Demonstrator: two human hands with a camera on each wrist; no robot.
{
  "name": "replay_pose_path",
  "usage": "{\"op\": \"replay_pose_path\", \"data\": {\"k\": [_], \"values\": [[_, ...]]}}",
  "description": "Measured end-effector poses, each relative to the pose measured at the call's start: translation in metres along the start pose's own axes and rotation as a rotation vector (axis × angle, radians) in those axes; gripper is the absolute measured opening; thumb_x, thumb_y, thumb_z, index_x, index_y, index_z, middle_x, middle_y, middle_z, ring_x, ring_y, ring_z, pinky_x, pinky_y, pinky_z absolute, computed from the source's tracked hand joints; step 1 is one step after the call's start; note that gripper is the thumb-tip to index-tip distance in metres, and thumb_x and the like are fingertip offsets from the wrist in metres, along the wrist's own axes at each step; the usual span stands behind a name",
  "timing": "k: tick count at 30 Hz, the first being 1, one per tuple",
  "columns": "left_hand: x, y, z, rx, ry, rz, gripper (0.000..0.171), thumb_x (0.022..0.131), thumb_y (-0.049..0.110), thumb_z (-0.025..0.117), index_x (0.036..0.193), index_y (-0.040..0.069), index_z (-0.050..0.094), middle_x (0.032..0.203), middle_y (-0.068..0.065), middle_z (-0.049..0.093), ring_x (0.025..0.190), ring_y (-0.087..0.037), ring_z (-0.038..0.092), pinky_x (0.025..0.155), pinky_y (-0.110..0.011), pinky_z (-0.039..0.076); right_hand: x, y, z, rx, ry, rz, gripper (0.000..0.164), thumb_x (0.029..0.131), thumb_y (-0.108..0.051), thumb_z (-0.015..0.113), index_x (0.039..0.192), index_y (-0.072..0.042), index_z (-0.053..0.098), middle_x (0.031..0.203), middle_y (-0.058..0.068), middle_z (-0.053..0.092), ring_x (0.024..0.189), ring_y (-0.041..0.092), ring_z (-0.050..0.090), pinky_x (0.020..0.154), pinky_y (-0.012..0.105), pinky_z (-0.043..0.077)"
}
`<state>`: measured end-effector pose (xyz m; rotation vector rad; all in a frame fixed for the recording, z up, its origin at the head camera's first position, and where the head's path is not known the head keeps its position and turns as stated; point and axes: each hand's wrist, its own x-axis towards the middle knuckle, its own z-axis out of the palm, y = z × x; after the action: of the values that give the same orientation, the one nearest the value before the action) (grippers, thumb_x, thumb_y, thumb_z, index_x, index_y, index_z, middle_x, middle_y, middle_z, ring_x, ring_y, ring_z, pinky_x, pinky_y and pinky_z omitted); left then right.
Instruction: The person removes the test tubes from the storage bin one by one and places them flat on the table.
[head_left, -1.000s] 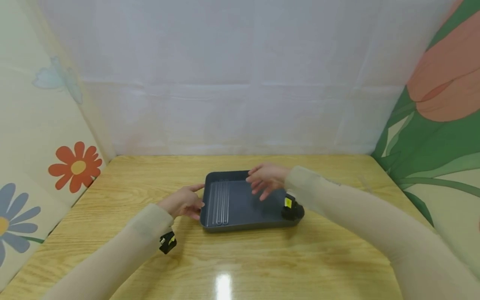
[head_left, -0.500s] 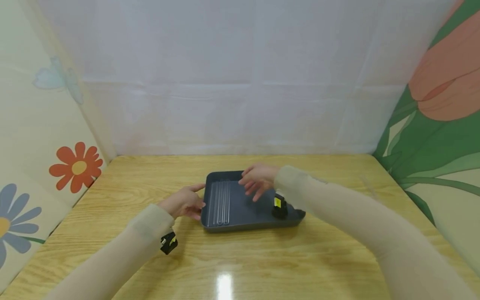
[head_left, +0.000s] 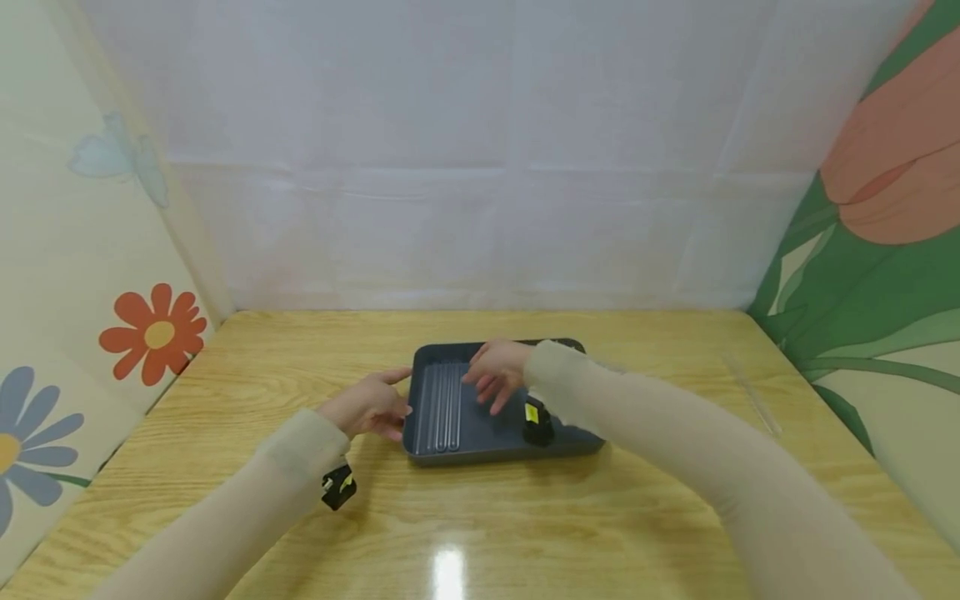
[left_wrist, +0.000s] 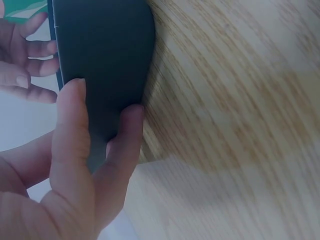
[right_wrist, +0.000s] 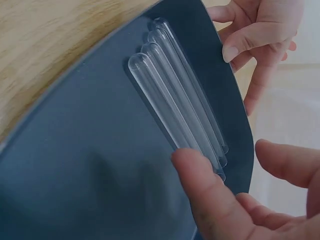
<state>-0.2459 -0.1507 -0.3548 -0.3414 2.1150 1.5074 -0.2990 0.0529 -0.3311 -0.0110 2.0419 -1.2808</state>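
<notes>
Four clear tubes (right_wrist: pixel 161 100) are seen lying side by side in the left part of a dark blue-grey tray (head_left: pixel 476 429). They are colourless and see-through, each with a smooth rounded tip; these tips are pointed toward the near wall, and bright streaks of light are caught along the barrels. The row is slightly staggered at the rounded tips. The tray is rectangular, with rounded corners and low walls, and its matt floor is darkened by soft shadows.

The right grip (head_left: pixel 497 367), a bare hand, is held over the tray just right of the tubes, its fingers and thumb loosely spread and nothing held between them; whether the tubes are touched by a fingertip cannot be told. The left grip (head_left: pixel 367 406) is placed at the tray's left side, the fingers spread and rested against the outer wall and rim.

Under each wrist a black device (head_left: pixel 537 432) is worn, and on the right one a yellow label (head_left: pixel 532 412) is borne, its marks too small to be read.

The tray is set on a wood-grained worktop (head_left: pixel 637 517). Well to its right, a slender clear rod-like piece (head_left: pixel 752 396) is laid.
</notes>
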Motion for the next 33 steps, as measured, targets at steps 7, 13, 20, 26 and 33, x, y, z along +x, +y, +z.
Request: {"op": "replay_pose_path", "data": {"k": [7, 13, 20, 26, 33], "values": [[-0.002, 0.001, 0.001, 0.000, -0.006, 0.003, 0.077, 0.091, -0.016, 0.047, 0.156, 0.011, 0.016, 0.107, -0.024, 0.059, 0.071, -0.022, 0.062, 0.053, -0.028, 0.057, 0.008, -0.002, 0.006, 0.000, 0.011, 0.013, 0.050, 0.095, -0.004, 0.060, 0.140, 0.003, 0.041, 0.121, 0.030, 0.055, 0.084, 0.030, 0.061, 0.076, 0.050, 0.058], [-0.001, 0.002, 0.000, -0.003, -0.001, -0.002, 0.077, 0.091, -0.017, 0.047, 0.156, 0.010, 0.016, 0.107, -0.023, 0.058, 0.071, -0.023, 0.061, 0.053, -0.028, 0.057, 0.011, -0.003, 0.010, 0.006, 0.027, 0.012, 0.048, 0.094, -0.002, 0.060, 0.138, 0.003, 0.042, 0.120, 0.031, 0.055, 0.082, 0.031, 0.061, 0.080, 0.052, 0.056], [-0.001, 0.001, -0.001, -0.013, -0.005, 0.002, 0.077, 0.090, -0.017, 0.046, 0.156, 0.010, 0.016, 0.112, -0.025, 0.058, 0.071, -0.023, 0.062, 0.053, -0.028, 0.057, 0.019, -0.006, 0.013, 0.000, 0.043, 0.015, 0.054, 0.093, 0.001, 0.060, 0.142, 0.004, 0.039, 0.120, 0.032, 0.055, 0.086, 0.033, 0.061, 0.083, 0.052, 0.055], [-0.001, 0.000, -0.001, -0.020, -0.009, 0.013, 0.078, 0.089, -0.018, 0.046, 0.156, 0.009, 0.016, 0.119, -0.029, 0.055, 0.071, -0.023, 0.062, 0.052, -0.027, 0.057, 0.029, -0.007, 0.016, -0.056, 0.078, 0.042, 0.043, 0.093, -0.001, 0.062, 0.133, 0.007, 0.050, 0.120, 0.032, 0.057, 0.089, 0.034, 0.064, 0.075, 0.048, 0.059], [0.001, -0.002, 0.000, -0.023, -0.011, 0.019, 0.078, 0.090, -0.018, 0.046, 0.156, 0.009, 0.015, 0.122, -0.029, 0.053, 0.073, -0.023, 0.063, 0.051, -0.026, 0.057, 0.038, 0.000, 0.022, -0.094, 0.116, 0.058, 0.036, 0.092, -0.002, 0.064, 0.125, 0.010, 0.055, 0.106, 0.028, 0.061, 0.094, 0.039, 0.065, 0.070, 0.048, 0.059]]}}
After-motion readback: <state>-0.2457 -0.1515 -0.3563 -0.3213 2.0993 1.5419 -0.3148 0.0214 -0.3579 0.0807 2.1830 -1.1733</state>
